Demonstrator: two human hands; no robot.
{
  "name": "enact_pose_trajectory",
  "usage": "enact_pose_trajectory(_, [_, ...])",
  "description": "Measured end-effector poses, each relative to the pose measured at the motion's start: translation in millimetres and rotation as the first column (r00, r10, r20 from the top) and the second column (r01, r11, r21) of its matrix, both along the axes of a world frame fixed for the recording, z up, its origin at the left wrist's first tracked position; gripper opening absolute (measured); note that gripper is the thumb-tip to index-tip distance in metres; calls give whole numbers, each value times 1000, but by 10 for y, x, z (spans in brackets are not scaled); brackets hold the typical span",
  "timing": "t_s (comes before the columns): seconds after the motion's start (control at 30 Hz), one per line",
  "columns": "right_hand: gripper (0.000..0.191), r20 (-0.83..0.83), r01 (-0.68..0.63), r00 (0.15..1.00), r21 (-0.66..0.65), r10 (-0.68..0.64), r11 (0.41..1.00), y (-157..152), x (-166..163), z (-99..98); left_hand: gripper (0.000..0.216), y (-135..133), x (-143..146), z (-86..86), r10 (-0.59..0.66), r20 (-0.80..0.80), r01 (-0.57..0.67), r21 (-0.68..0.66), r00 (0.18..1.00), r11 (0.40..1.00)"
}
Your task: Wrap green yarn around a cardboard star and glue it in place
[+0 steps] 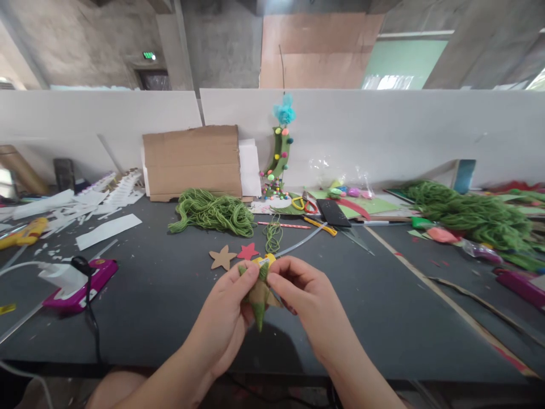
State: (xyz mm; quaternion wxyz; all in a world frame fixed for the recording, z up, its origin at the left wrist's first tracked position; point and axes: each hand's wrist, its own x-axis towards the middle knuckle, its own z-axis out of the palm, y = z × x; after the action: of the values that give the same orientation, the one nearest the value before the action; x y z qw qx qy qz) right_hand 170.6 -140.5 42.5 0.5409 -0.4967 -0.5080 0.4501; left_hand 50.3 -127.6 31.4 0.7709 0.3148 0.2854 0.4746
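Low in the middle of the head view, my left hand (227,304) is closed around a brown cardboard star partly wrapped in green yarn (258,292). Green covers several of its points, while brown card shows at the centre and on the right. My right hand (304,292) pinches close by the star's upper right side; what lies between its fingertips is hidden. Just behind the fingers sits a yellow object with a white label (269,260), partly covered. A plain cardboard star (222,258) and a red star (248,251) lie beyond, beside a small loop of green yarn (273,234).
Behind lie a green yarn heap (213,211), a striped stick (284,225), scissors (304,203), a yellow cutter (320,225) and a black phone (334,212). A pompom-trimmed green decoration (281,153) stands at the back. Left are a purple power strip (102,275) and glue gun (25,234).
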Motion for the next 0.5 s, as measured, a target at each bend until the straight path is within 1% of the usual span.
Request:
enact_pose_trajectory(0.07, [11,-30,-22,999,8,23,1000,-12,-11,1,14,11,0,2,-41,33,42,-28,999,999])
enact_pose_trajectory(0.13, [10,-41,-24,999,13,24,1000,-28,-32,2,12,23,0,-1,-34,47,37,-49,998,998])
enact_pose_trajectory(0.23, [11,0,27,1000,17,-27,999,-43,-62,-5,12,43,5,-23,-21,1,21,-36,1000,999])
enact_pose_trajectory(0.33, [12,58,81,995,57,-85,995,-42,-68,-22,13,38,6,-47,9,-60,-8,15,998,1000])
enact_pose_trajectory(0.4, [13,120,127,983,116,-141,985,-39,-60,-30,20,10,-4,-46,52,-71,-47,67,996,997])
enact_pose_trajectory(0.5, [12,264,176,936,216,-231,960,-44,-44,-31,28,-47,-29,-22,21,-91,-3,190,996,982])
